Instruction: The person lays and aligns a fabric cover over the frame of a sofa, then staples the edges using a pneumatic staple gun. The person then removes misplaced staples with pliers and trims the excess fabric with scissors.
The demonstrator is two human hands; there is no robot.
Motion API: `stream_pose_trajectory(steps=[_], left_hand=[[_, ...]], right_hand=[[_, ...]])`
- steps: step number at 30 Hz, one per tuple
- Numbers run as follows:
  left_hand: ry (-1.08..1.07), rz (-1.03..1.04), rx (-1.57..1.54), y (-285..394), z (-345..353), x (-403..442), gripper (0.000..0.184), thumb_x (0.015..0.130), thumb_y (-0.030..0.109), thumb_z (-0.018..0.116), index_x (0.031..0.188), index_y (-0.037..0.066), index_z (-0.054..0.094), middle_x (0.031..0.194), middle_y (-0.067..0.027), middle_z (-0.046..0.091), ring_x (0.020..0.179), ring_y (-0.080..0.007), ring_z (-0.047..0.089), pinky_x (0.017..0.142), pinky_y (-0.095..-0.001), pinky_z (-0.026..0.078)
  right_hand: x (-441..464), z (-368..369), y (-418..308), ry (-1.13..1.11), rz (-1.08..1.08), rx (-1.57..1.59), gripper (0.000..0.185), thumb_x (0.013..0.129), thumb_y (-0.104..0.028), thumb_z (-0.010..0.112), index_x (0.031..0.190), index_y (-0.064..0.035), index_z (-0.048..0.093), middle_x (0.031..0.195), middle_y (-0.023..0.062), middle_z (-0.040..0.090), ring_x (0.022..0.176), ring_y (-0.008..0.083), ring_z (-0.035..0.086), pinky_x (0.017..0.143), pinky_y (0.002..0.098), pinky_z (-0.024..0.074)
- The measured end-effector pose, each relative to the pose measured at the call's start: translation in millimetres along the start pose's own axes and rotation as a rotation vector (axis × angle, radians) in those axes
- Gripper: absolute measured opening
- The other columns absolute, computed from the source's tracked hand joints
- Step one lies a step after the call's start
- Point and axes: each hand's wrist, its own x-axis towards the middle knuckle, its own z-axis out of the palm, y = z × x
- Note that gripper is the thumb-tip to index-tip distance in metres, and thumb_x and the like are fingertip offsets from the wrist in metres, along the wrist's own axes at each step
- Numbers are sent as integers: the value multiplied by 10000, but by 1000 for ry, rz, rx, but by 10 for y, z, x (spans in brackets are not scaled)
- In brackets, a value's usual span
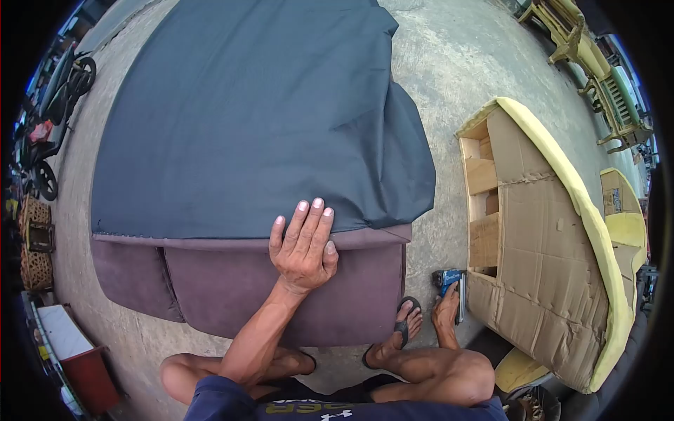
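Note:
My left hand [303, 249] lies flat with its fingers stretched out on the edge of a dark blue-grey cloth [246, 126]. That cloth covers the top face of a purple upholstered piece [217, 281], which looks like a sofa part. A row of small staples or stitches shows along the cloth's left front edge. At the right its corner hangs loose and creased. Down by my right foot, my right hand [445, 314] grips a blue staple gun [446, 278], held off the purple piece and close to the floor.
A wooden frame [484, 238] backed with cardboard and edged in yellow foam stands at right. Carved wooden chairs [597, 70] are at the far right. A motorcycle [60, 105], a woven basket [35, 242] and a red box [84, 379] line the left.

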Motion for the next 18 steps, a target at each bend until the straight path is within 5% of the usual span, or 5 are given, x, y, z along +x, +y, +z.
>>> stream_pose_trajectory(steps=[7, 11, 13, 15, 18], left_hand=[[230, -58, 41, 146, 6, 175, 353, 955, 225, 494, 1140, 92, 764, 1230, -39, 752, 1233, -202, 644, 1161, -413, 331], [102, -247, -125, 195, -164, 244, 282, 880, 77, 619, 1133, 93, 741, 1249, -38, 737, 1243, -218, 630, 1102, -429, 355], [76, -181, -164, 160, -185, 200, 276, 893, 81, 615, 1144, 85, 732, 1259, -52, 731, 1253, -230, 620, 1110, -431, 350], [69, -191, -160, 177, -204, 227, 284, 898, 82, 613, 1157, 76, 727, 1268, -67, 725, 1261, -243, 613, 1111, -439, 351], [49, -217, -166, 284, -231, 221, 299, 907, 87, 610, 1185, 55, 716, 1288, -98, 711, 1284, -275, 593, 1116, -457, 352]], right_hand=[[-64, -343, -132, -45, 31, -52, 670, 960, -222, 637, 1529, 45, 405, 1326, 358, 596, 1227, 465, 616, 1011, 506, 497], [-88, -1058, -815, -136, 10, -147, 630, 969, -243, 637, 1504, 41, 464, 1281, 343, 637, 1186, 460, 647, 992, 507, 509], [125, -1126, -1055, 173, -313, 301, 565, 978, -355, 654, 1390, 29, 612, 1141, 291, 723, 1068, 415, 721, 949, 480, 545], [15, -1557, -1668, 126, -461, 835, 709, 1002, -503, 637, 1471, 19, 535, 1410, 240, 611, 1260, 312, 628, 927, 409, 557], [-151, -2032, -2437, 50, -637, 735, 682, 994, -523, 651, 1386, 32, 594, 1376, 224, 597, 1313, 320, 562, 970, 409, 524]])
